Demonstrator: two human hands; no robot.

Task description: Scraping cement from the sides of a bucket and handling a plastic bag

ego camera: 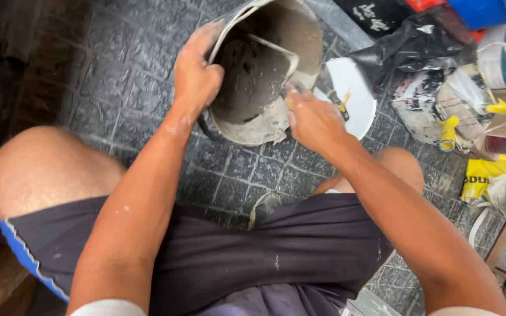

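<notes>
Dark shorts [218, 257], mortar-filled bucket [265, 126] beyond

A single head-worn camera is looking steeply down from the seated person's own eye level, facing forward over the lap toward the floor [130, 76]. It is sitting close: both forearms are running up from the bottom edge, and the knees are filling the lower half. The bucket [265, 117] is lying near the top centre, with clutter crowding the upper right corner. No second view is sharing the scene.
</notes>
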